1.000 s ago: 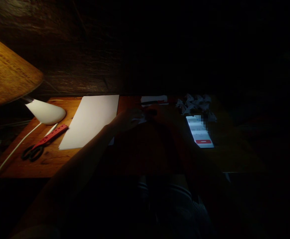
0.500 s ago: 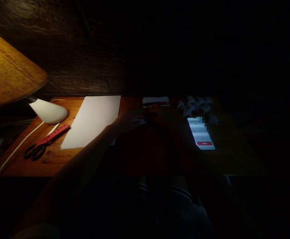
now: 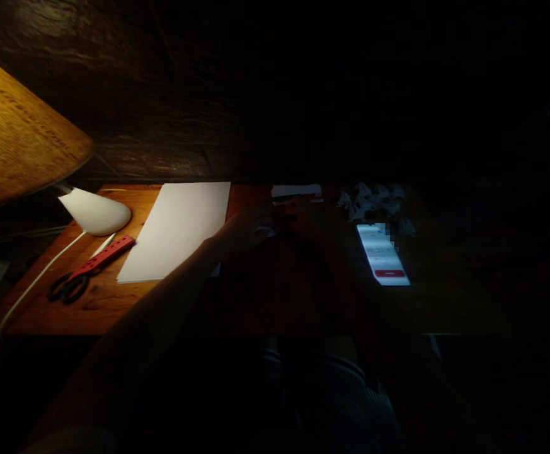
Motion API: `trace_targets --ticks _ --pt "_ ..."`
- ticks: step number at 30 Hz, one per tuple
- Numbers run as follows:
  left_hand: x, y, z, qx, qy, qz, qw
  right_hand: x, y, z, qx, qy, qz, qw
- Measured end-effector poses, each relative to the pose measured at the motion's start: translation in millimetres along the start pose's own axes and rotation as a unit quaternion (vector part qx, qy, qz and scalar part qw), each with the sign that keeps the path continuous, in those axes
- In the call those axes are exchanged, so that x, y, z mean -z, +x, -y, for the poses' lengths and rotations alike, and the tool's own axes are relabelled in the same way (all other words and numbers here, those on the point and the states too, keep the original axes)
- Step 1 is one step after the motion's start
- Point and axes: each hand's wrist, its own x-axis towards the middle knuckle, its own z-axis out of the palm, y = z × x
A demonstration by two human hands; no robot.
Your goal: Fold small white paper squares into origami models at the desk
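Note:
Both hands meet over the middle of the wooden table, in deep shadow. My left hand has its fingers closed on a small piece of white paper, of which only a pale edge shows. Close against it, my right hand has curled fingers; darkness hides what is in them. Just beyond the hands lie white paper pieces with a dark reddish thing across their near edge. A stack of white sheets lies to the left, partly behind my left forearm.
At left stand a lamp with its shade and cord, and scissors beside a red perforated strip. On the right, a lit phone lies before several crumpled or folded paper pieces. A dark wall rises behind the table.
The view has shifted very slightly, so things sit a little farther right. Both hands stay together at the same spot, with barely any visible finger movement.

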Motion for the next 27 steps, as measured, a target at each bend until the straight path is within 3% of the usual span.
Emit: trace_targets --ticks 13,27 --pt "-3.4 3 -2 0.019 0.032 0.011 0.999 -6 0 -8 0.004 -0.048 0.025 0.999" --pt "-4.2 2 -9 0.038 0.040 0.004 0.998 -6 -4 -8 0.001 -0.036 0.010 0.999"
